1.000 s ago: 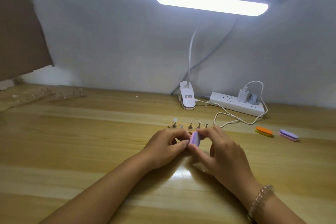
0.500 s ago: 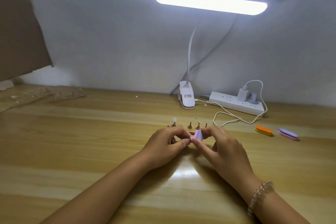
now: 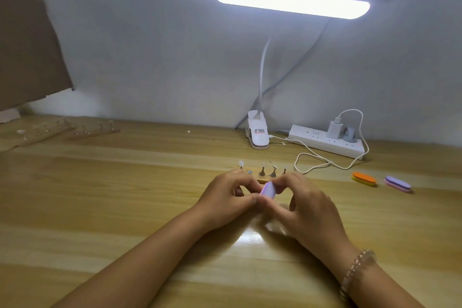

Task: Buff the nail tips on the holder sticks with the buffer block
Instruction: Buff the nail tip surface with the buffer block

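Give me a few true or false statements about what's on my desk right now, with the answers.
1. The right hand holds the purple buffer block. True.
2. The desk lamp is off. False: it is lit.
3. An orange buffer lies on the table beside a second purple buffer. True.
4. The bracelet sits on the left wrist. False: it is on the right wrist.
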`<state>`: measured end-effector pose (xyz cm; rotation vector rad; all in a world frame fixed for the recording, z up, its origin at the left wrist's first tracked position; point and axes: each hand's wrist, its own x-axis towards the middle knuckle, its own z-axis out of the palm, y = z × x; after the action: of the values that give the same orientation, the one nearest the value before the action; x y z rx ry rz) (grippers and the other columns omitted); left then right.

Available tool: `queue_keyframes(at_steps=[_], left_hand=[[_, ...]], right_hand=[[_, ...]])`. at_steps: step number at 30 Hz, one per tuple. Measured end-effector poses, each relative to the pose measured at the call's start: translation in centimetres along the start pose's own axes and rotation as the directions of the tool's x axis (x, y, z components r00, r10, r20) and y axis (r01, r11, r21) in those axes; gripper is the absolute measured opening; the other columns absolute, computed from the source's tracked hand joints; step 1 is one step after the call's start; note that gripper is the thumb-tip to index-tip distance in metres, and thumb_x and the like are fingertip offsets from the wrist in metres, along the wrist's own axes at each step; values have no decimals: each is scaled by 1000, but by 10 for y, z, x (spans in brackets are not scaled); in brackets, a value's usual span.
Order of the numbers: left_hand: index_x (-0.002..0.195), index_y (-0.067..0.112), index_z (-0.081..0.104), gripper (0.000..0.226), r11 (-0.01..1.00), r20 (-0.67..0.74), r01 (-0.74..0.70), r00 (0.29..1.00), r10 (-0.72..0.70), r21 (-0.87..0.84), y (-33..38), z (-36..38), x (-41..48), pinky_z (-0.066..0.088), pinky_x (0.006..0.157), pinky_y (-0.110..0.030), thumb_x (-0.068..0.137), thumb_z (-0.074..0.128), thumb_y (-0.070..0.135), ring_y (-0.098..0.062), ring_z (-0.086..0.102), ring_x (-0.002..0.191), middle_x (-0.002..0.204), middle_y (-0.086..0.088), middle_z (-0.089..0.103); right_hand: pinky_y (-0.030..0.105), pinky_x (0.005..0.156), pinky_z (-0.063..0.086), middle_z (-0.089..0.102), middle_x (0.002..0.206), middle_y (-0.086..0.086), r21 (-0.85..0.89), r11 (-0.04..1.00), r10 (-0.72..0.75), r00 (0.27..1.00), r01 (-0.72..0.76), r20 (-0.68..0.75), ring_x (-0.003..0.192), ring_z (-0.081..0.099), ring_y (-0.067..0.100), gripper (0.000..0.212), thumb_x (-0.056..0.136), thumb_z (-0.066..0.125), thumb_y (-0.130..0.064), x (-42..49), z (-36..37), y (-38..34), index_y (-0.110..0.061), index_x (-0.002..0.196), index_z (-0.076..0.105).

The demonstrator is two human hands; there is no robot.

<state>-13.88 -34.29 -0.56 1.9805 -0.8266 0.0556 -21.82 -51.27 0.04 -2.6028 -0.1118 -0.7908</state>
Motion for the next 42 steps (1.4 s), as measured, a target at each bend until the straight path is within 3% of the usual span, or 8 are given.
queue_keyframes(at_steps=[6, 10, 17, 23, 26, 33, 36, 42], left_hand=[[83, 27, 75, 23, 1000, -4, -9, 1000, 9, -23, -1, 0, 0, 35, 60, -9, 83, 74, 5, 7, 50, 61, 81, 14, 59], [85, 29, 75, 18, 999, -29, -6, 1000, 5, -32, -3, 0, 1, 34, 61, -11, 84, 76, 11, 6, 49, 60, 84, 12, 61], [97, 17, 77, 15, 999, 17, 2, 1000, -1, -49, -4, 0, 2, 44, 70, -17, 92, 66, 8, -8, 62, 77, 90, 10, 71], [97, 14, 73, 13, 1000, 33, -5, 999, 5, -20, -5, 1, 1, 51, 77, -36, 94, 62, 9, -15, 63, 82, 88, 5, 72], [97, 15, 73, 12, 999, 30, -4, 1000, 5, -43, -4, 0, 0, 52, 83, -42, 95, 62, 12, -17, 67, 88, 91, 2, 73], [96, 18, 72, 17, 1000, 60, 4, 998, -3, -26, -2, 0, 0, 51, 83, -42, 91, 56, 21, -17, 65, 87, 90, 4, 71], [94, 26, 72, 16, 1000, 57, 0, 998, 1, -24, -2, 0, 0, 51, 84, -41, 95, 59, 17, -17, 65, 89, 90, 7, 70], [96, 20, 73, 14, 1000, 49, 10, 999, -10, 4, -5, 1, 1, 52, 80, -37, 96, 61, 13, -15, 65, 88, 89, 8, 71]], right_hand=[[28, 49, 41, 55, 88, -17, -55, 993, -103, 995, 103, 2, 58, 45, 6, 37, 77, 59, -67, -5, 0, -4, -32, 91, 57], [32, 58, 46, 59, 92, -16, 11, 1000, 20, 999, -19, -32, 63, 44, 3, 36, 78, 60, -65, 2, -1, 2, -32, 92, 58], [25, 55, 37, 58, 91, -19, 53, 998, -21, 1000, 22, -16, 57, 41, -7, 37, 77, 62, -64, -1, -1, 0, -33, 95, 61], [30, 48, 45, 58, 96, -16, -44, 993, -105, 994, 106, 7, 57, 51, 6, 37, 80, 62, -59, -5, -1, -5, -30, 103, 61], [31, 58, 46, 59, 95, -17, -18, 999, 35, 999, -35, -22, 63, 48, 5, 33, 81, 64, -58, 1, -2, 0, -32, 101, 60], [30, 47, 46, 60, 95, -15, -49, 995, -93, 995, 92, -23, 59, 37, -3, 38, 80, 61, -59, -3, 0, -4, -29, 103, 62], [32, 55, 47, 59, 95, -15, -28, 999, 19, 998, -20, -53, 61, 44, 2, 36, 80, 60, -61, 2, -1, 2, -32, 101, 60], [32, 50, 46, 59, 91, -16, -82, 996, -40, 998, 37, -38, 61, 57, 11, 33, 81, 59, -61, -1, 2, -1, -33, 96, 59]])
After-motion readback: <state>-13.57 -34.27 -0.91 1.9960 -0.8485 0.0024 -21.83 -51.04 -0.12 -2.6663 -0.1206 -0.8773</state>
